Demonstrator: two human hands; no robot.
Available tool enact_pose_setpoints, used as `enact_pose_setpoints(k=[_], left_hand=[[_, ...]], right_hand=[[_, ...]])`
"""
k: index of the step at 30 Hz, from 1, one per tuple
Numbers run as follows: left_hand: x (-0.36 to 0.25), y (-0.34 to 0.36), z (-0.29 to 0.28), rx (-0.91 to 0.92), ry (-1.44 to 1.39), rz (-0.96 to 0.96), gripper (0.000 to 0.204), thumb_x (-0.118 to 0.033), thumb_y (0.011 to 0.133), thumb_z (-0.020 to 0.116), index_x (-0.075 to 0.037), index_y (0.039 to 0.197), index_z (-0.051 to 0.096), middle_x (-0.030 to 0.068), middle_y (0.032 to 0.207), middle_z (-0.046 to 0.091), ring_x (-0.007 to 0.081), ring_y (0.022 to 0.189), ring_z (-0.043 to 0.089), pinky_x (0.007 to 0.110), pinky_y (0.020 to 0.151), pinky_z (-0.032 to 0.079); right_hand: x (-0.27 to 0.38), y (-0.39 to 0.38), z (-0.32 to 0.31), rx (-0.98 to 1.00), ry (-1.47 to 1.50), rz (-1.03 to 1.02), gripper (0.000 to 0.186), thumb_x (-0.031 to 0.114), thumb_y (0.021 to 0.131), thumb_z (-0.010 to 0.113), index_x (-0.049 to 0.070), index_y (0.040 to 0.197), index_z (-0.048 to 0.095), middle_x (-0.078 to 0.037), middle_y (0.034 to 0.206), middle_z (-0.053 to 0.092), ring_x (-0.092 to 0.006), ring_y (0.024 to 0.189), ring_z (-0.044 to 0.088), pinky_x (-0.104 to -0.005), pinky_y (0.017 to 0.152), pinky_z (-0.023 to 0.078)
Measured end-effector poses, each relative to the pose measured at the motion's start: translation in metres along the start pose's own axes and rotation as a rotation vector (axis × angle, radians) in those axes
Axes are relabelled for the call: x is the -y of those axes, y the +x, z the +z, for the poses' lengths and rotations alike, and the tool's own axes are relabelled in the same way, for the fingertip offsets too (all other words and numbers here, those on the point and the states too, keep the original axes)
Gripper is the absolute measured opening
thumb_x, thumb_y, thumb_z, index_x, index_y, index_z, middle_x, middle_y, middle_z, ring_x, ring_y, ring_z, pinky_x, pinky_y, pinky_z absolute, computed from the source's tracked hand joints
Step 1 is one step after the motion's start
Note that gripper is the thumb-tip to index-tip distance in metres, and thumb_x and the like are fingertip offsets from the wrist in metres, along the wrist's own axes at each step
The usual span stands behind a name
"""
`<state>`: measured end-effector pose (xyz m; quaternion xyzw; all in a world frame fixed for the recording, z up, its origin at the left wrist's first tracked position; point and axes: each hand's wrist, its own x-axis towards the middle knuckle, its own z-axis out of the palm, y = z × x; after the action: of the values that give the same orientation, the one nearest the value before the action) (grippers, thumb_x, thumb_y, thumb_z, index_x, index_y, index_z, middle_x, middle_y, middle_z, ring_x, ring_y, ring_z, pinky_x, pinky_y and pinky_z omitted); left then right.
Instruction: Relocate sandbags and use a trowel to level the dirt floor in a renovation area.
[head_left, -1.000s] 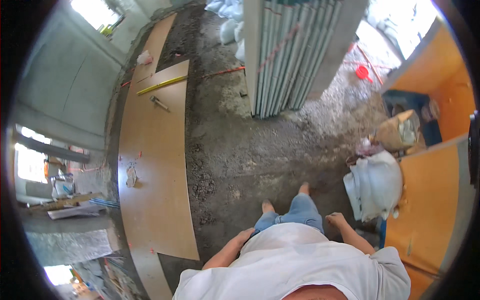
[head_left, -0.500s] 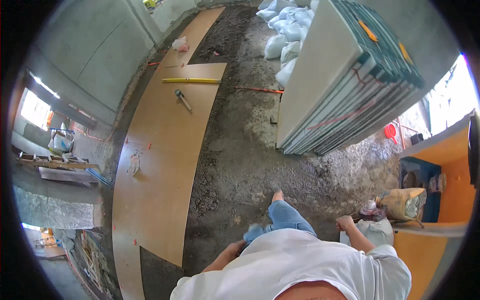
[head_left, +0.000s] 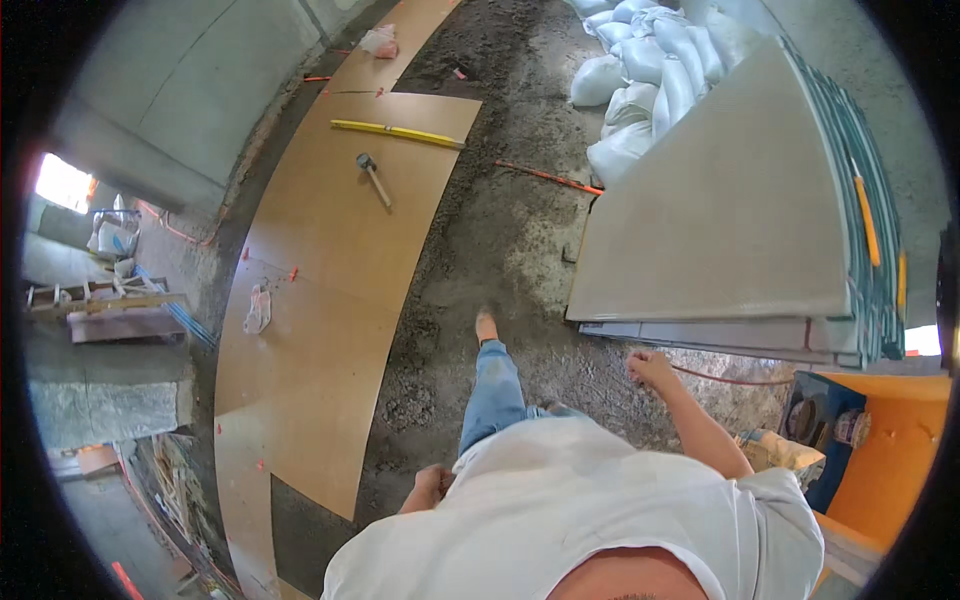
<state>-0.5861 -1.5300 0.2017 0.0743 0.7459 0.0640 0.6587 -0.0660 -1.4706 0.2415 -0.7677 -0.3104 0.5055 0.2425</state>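
I note the stack of large grey slabs point(head_left: 715, 200) just ahead of the right grip point(head_left: 650, 367), fist closed, empty. Laid tan tiles point(head_left: 330, 280) lie beyond the left grip point(head_left: 432, 485), also curled empty; mallet point(head_left: 373, 178) well ahead, parked on finished tiling.

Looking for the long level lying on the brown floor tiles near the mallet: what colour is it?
Yellow: the level shows in the head view, just beyond the mallet.

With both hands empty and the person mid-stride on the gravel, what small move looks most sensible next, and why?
Probably reach the right hand to the near edge of the stack of large grey slabs. That hand is loosely closed, holds nothing and is already beside the stack, while the left hand hangs empty at the hip. The rubber mallet and yellow spirit level lie farther off on the laid brown tiles.
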Motion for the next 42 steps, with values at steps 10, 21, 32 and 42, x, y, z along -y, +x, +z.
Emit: enact_pose_setpoints(k=[10,21,32,42], left_hand=[[-0.353,0.059,0.024,-0.024,-0.095,0.197,0.019,-0.024,0.083,0.046,-0.010,0.094,0.051,0.0042,0.075,0.059,0.0142,0.059,0.055,0.029,0.050,0.044],[-0.668,0.056,0.252,0.251,0.021,0.445,0.037,-0.020,0.084,0.047,-0.007,0.118,0.041,0.0067,0.089,0.059,0.0168,0.072,0.058,0.026,0.058,0.046],[-0.762,0.138,0.310,-0.041,-0.135,0.038,0.018,-0.024,0.084,0.044,-0.010,0.094,0.049,0.0040,0.080,0.058,0.0178,0.064,0.055,0.032,0.052,0.045],[-1.004,0.235,0.449,-0.098,-0.127,0.031,0.018,-0.021,0.083,0.044,-0.011,0.097,0.049,0.0040,0.080,0.058,0.0160,0.062,0.054,0.029,0.050,0.043]], right_hand=[[0.078,0.095,-0.002,-0.136,0.188,0.308,0.015,0.015,0.071,0.054,0.002,0.067,0.060,-0.005,0.058,0.056,-0.0116,0.051,0.052,-0.0247,0.050,0.042],[0.068,0.245,-0.060,-0.075,0.330,0.732,0.010,0.014,0.074,0.052,0.006,0.071,0.056,-0.007,0.061,0.057,-0.0162,0.046,0.052,-0.0308,0.044,0.044],[0.355,0.522,-0.286,-0.339,0.437,0.162,0.016,0.018,0.077,0.053,0.003,0.076,0.059,-0.004,0.064,0.057,-0.0112,0.056,0.054,-0.0242,0.053,0.045],[0.515,0.770,-0.247,-0.088,-0.258,-0.068,0.022,0.022,0.078,0.054,0.001,0.082,0.061,-0.005,0.068,0.059,-0.0102,0.061,0.054,-0.0248,0.058,0.044]])
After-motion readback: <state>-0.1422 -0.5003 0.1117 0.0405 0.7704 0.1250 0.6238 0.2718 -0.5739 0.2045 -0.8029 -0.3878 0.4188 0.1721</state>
